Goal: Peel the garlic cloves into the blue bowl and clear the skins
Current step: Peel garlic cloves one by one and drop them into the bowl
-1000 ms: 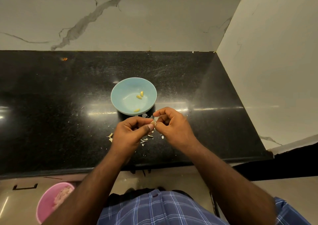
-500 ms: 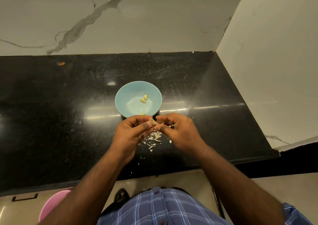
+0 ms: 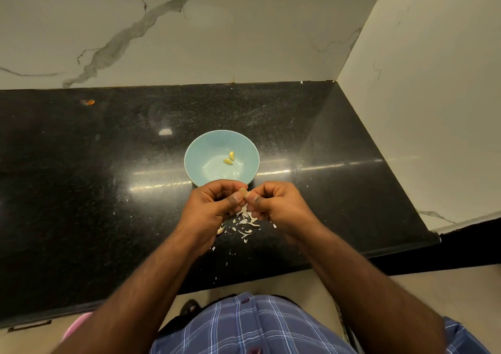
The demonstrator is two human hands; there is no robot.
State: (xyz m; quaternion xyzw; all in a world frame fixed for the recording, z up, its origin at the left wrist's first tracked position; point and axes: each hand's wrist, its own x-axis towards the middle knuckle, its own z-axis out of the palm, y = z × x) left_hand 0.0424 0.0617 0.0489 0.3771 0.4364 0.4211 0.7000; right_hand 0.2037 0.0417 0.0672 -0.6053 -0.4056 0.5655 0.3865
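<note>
A light blue bowl (image 3: 198, 153) stands on the black counter (image 3: 81, 180), with two peeled yellow cloves (image 3: 229, 158) showing inside. Just in front of its near rim, my left hand (image 3: 214, 207) and my right hand (image 3: 279, 207) meet above the counter. Both pinch one small garlic clove (image 3: 243, 192) between thumbs and fingertips. Pale skin still covers part of the clove. Loose white garlic skins (image 3: 245, 222) lie scattered on the counter under and between my hands.
Marble walls close off the counter at the back and on the right. A small orange speck (image 3: 88, 102) lies far left on the counter. A pink bin's rim (image 3: 74, 328) shows below the counter edge at lower left. More skin flakes (image 3: 226, 261) dot the front edge.
The view tilted, so bowl and hands sit lower in the frame. My hands stay together on the clove, working the skin. The third clove near the bowl's front rim is now hidden.
</note>
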